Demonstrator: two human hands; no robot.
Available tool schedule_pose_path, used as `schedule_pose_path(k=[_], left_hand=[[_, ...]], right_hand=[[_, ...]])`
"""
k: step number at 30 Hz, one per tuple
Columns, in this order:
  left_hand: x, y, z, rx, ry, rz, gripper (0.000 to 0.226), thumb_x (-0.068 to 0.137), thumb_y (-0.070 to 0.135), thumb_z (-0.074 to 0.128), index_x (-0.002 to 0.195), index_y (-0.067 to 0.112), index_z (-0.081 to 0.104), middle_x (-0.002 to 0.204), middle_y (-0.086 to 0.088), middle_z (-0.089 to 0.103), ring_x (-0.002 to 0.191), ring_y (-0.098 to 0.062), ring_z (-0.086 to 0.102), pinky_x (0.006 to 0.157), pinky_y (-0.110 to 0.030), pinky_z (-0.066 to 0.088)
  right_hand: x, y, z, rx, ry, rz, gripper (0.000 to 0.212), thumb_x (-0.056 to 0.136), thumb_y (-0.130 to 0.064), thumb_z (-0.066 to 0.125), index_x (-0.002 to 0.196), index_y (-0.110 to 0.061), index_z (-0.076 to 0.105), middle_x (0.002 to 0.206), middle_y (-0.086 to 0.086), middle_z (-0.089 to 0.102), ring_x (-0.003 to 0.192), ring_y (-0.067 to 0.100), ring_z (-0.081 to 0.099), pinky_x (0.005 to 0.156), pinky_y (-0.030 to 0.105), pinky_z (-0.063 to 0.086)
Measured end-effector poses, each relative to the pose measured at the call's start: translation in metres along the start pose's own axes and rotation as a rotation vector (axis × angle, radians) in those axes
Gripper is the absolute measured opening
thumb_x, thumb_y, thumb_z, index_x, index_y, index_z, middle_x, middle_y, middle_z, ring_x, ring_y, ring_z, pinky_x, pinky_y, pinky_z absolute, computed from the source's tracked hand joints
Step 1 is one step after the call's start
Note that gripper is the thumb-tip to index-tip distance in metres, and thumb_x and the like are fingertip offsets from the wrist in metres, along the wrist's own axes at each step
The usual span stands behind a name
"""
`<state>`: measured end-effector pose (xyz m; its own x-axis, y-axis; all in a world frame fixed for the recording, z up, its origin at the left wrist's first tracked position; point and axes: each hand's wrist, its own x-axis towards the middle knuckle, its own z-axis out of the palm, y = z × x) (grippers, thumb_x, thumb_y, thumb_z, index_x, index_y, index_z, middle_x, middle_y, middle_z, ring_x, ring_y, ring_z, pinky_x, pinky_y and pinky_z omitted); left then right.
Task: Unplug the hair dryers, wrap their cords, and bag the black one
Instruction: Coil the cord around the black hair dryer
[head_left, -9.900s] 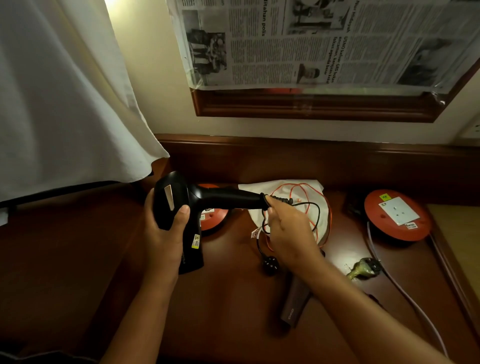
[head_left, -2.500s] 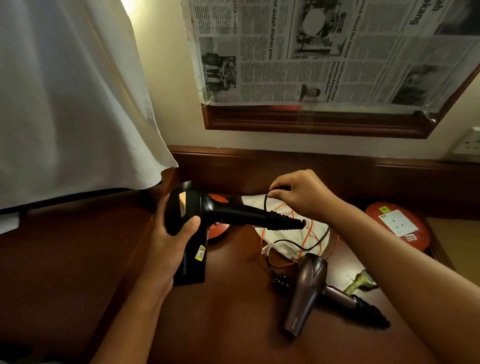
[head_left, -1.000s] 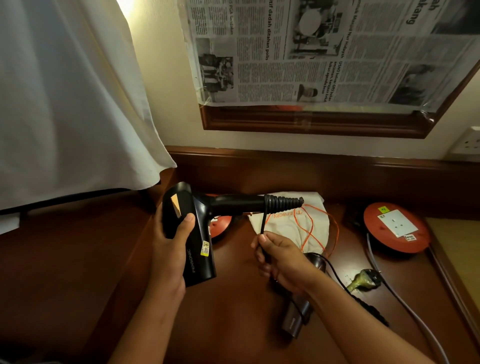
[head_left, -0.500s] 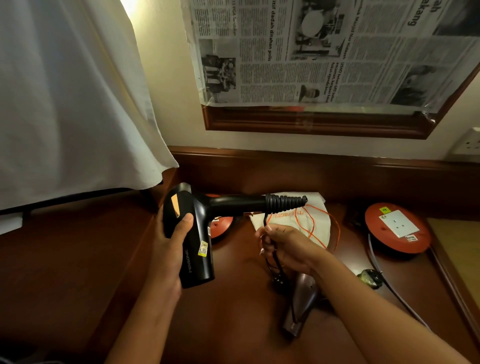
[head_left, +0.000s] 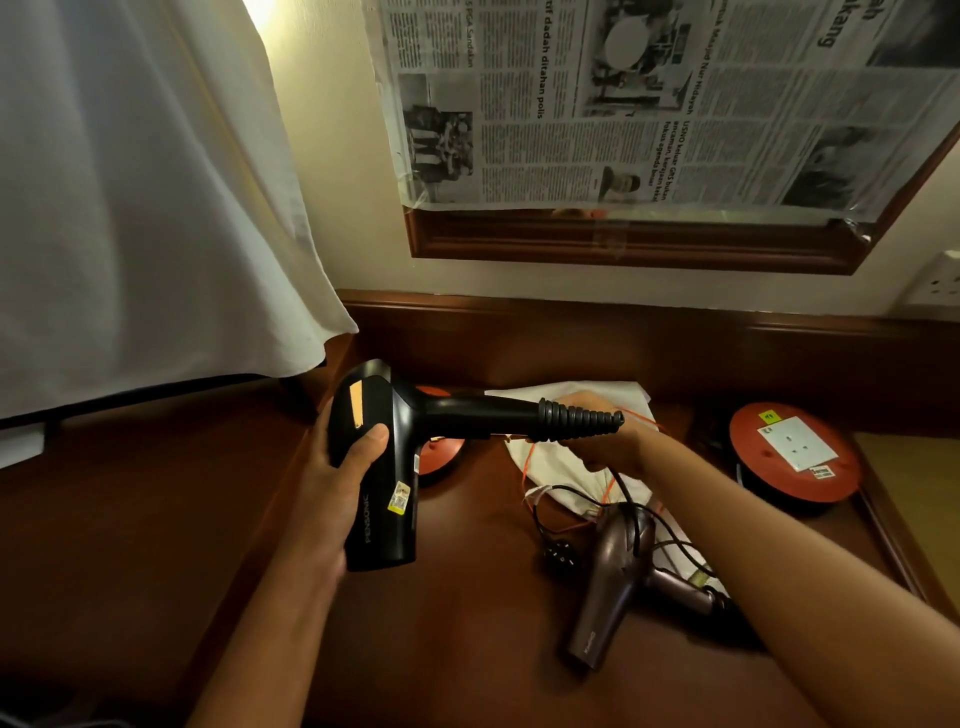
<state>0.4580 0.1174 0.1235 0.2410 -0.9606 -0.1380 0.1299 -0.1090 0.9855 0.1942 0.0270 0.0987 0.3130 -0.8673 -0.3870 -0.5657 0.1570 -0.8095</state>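
My left hand (head_left: 337, 467) grips the barrel of the black hair dryer (head_left: 384, 467), whose handle points right above the desk. Behind the ribbed end of that handle, my right hand (head_left: 608, 441) holds the dryer's black cord (head_left: 623, 499). The cord trails down to its plug (head_left: 558, 557) on the desk. A white drawstring bag (head_left: 571, 457) with orange strings lies under my right hand. The brown hair dryer (head_left: 613, 577) lies on the desk below my right forearm.
Two orange extension reels sit on the brown desk (head_left: 467, 649): one (head_left: 795, 452) at the right with a white socket, one (head_left: 439, 457) partly hidden behind the black dryer. A white curtain (head_left: 130, 208) hangs at left. A wall socket (head_left: 940, 283) is at far right.
My right hand has risen from below the handle to behind its ribbed end, carrying the cord with it. The black dryer stays in my left hand.
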Motion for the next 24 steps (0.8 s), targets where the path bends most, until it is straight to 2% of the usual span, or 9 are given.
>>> schedule_pose_path(k=[2,3,6,8,11,14,18,21,24], left_hand=[[0.0,0.001,-0.002,0.003,-0.033,-0.004,0.048,0.069,0.032,0.076,0.109,0.051,0.057,0.109,0.004,0.069,0.101,-0.022,0.067,0.081,-0.039,0.054],[-0.001,0.002,-0.002,0.009,-0.056,-0.007,0.044,0.07,0.032,0.074,0.105,0.053,0.059,0.106,0.006,0.071,0.099,-0.021,0.068,0.077,-0.038,0.054],[-0.003,0.002,-0.003,0.028,-0.088,0.007,0.035,0.071,0.035,0.066,0.095,0.06,0.061,0.097,0.012,0.072,0.089,-0.013,0.07,0.07,-0.032,0.055],[-0.003,0.002,-0.001,0.022,-0.08,0.026,0.039,0.072,0.031,0.071,0.098,0.058,0.06,0.096,0.011,0.072,0.086,-0.011,0.07,0.068,-0.03,0.055],[-0.003,0.001,0.002,0.011,-0.055,0.067,0.047,0.075,0.023,0.074,0.112,0.046,0.057,0.097,0.009,0.071,0.085,-0.01,0.07,0.063,-0.024,0.055],[0.0,0.0,0.004,0.02,-0.019,0.09,0.051,0.081,0.019,0.072,0.121,0.043,0.054,0.104,0.008,0.07,0.093,-0.013,0.07,0.063,-0.021,0.055],[0.004,-0.002,0.002,0.059,0.012,0.112,0.053,0.082,0.02,0.072,0.122,0.049,0.051,0.111,0.006,0.067,0.1,-0.017,0.068,0.071,-0.025,0.054],[0.003,-0.001,0.002,0.1,0.016,0.147,0.052,0.083,0.022,0.072,0.116,0.056,0.05,0.115,0.007,0.065,0.104,-0.016,0.066,0.082,-0.033,0.055],[0.005,-0.004,0.002,0.131,0.043,0.162,0.053,0.084,0.026,0.072,0.121,0.054,0.048,0.121,0.008,0.062,0.11,-0.017,0.063,0.091,-0.041,0.053]], right_hand=[[0.004,-0.005,-0.008,-0.127,0.034,-0.09,0.018,0.085,0.01,0.048,0.077,0.006,0.063,0.056,0.015,0.049,0.044,0.01,0.04,0.043,0.021,0.033],[0.006,-0.007,-0.011,-0.145,0.037,-0.108,0.015,0.087,0.001,0.056,0.079,0.005,0.067,0.063,0.022,0.058,0.048,0.013,0.047,0.046,0.024,0.038],[0.008,-0.015,-0.021,-0.161,0.077,-0.147,0.027,0.087,-0.03,0.066,0.077,-0.005,0.072,0.068,0.011,0.064,0.057,0.009,0.056,0.056,0.023,0.044],[0.004,-0.023,-0.028,-0.111,0.088,-0.201,0.018,0.087,-0.025,0.067,0.083,-0.008,0.072,0.068,0.004,0.061,0.052,0.005,0.052,0.053,0.02,0.042],[-0.001,-0.037,-0.038,-0.058,0.097,-0.252,0.007,0.085,-0.015,0.069,0.086,-0.008,0.071,0.069,0.008,0.06,0.052,0.013,0.048,0.049,0.024,0.04],[-0.004,-0.052,-0.044,-0.126,0.127,-0.317,0.002,0.081,-0.009,0.072,0.083,-0.009,0.073,0.069,-0.001,0.066,0.055,-0.003,0.057,0.055,0.01,0.042],[-0.009,-0.062,-0.047,-0.177,0.157,-0.378,0.006,0.077,-0.01,0.076,0.078,-0.015,0.075,0.077,0.001,0.072,0.067,-0.001,0.064,0.065,0.009,0.048],[-0.012,-0.066,-0.043,-0.247,0.181,-0.391,0.004,0.078,-0.011,0.076,0.082,-0.012,0.076,0.079,0.0,0.073,0.071,0.002,0.066,0.068,0.01,0.05],[-0.019,-0.072,-0.036,-0.382,0.193,-0.422,0.007,0.08,-0.014,0.073,0.086,-0.014,0.077,0.08,-0.004,0.073,0.074,0.003,0.066,0.069,0.013,0.05]])
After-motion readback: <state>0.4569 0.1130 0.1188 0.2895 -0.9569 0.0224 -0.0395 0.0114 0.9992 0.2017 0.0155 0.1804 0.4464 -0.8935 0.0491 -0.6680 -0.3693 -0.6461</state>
